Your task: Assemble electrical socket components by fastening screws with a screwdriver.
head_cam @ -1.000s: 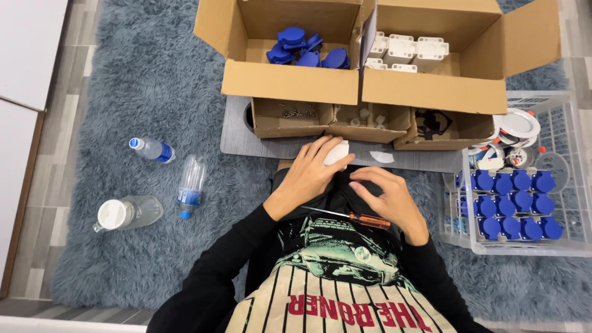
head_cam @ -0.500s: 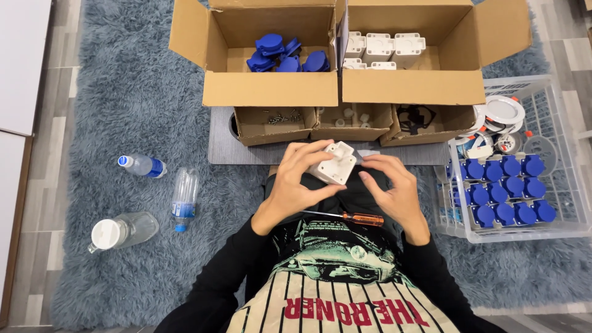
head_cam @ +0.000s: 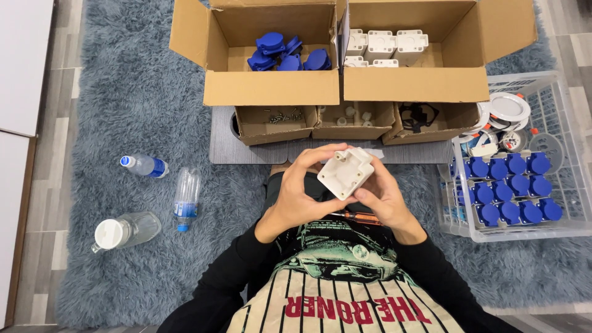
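Note:
A white square plastic housing (head_cam: pixel 345 172) is held up in front of my chest. My left hand (head_cam: pixel 301 191) grips its left side and my right hand (head_cam: pixel 382 197) holds it from below and the right. A screwdriver (head_cam: pixel 356 217) with an orange handle lies across my lap just under the hands. Ahead, one open cardboard box (head_cam: pixel 271 92) holds several blue caps (head_cam: pixel 285 55), and a second box (head_cam: pixel 414 91) holds more white housings (head_cam: pixel 381 44).
Three small cardboard trays (head_cam: pixel 277 123) with screws and small parts stand on a grey mat (head_cam: pixel 223 145). A clear crate (head_cam: pixel 555 227) at right holds several blue assembled pieces (head_cam: pixel 512 185). Three plastic bottles (head_cam: pixel 186 197) lie on the grey rug at left.
Both hands have lifted the white housing off my lap and turned it, so its square face now shows. The screwdriver stays on my lap.

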